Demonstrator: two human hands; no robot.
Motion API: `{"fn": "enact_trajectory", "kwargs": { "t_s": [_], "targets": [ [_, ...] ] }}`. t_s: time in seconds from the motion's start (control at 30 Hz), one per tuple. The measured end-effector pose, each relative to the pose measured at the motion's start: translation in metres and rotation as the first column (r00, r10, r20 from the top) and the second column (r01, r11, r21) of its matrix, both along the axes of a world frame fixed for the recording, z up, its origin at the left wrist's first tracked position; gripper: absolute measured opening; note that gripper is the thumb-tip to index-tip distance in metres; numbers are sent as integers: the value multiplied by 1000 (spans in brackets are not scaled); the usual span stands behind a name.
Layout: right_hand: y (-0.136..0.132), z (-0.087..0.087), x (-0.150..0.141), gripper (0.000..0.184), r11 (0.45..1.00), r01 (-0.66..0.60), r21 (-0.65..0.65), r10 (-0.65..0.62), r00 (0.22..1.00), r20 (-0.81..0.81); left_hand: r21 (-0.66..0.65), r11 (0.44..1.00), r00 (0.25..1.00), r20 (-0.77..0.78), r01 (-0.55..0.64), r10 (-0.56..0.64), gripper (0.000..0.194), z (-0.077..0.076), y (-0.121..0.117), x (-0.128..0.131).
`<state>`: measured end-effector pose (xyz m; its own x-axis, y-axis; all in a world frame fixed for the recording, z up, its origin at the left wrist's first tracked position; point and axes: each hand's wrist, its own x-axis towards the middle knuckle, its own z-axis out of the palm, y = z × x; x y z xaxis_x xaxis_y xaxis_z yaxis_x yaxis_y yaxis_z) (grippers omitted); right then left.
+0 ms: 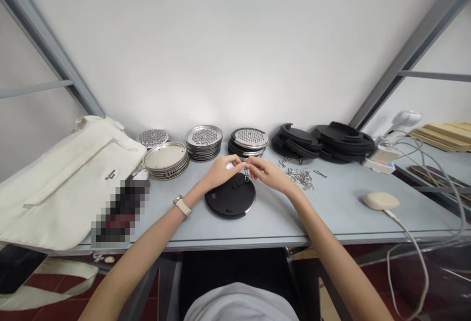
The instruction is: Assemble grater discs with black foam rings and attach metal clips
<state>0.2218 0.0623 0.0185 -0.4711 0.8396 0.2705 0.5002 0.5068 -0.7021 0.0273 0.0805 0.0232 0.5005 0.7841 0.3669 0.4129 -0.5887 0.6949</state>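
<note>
A black round disc (231, 198) with a shiny metal edge lies flat on the grey table in front of me. Above its far edge my left hand (224, 170) and my right hand (267, 171) meet fingertip to fingertip, both closed in a pinch. From between the fingers hangs a small metal wire clip (247, 176), over the disc's upper right part. Both hands seem to hold it, though the fingers hide its top. To the right of my right hand, a loose heap of similar clips (300, 177) lies on the table.
Along the wall stand stacks of plain metal discs (165, 156), grater discs (204, 137), a perforated disc (252, 138) on a pile, and black discs (296, 137). A cream bag (69, 178) covers the left end. A white mouse-like device (380, 200) with cable lies right.
</note>
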Motion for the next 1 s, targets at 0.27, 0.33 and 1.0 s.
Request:
{"fn": "enact_trajectory", "kwargs": {
  "t_s": [0.27, 0.33, 1.0],
  "targets": [
    [1, -7, -11, 30, 999, -43, 32, 44, 998, -46, -127, 991, 995, 95, 33, -21, 23, -23, 2, -8],
    [0, -9, -13, 30, 1000, -18, 16, 20, 996, -91, -122, 991, 989, 144, 63, -46, 23, -21, 3, -8],
    [5, -15, 3, 40, 915, -211, -343, 139, 965, -223, -118, 981, 963, 240, 152, -120, 21, -22, 13, -10]
  ]
}}
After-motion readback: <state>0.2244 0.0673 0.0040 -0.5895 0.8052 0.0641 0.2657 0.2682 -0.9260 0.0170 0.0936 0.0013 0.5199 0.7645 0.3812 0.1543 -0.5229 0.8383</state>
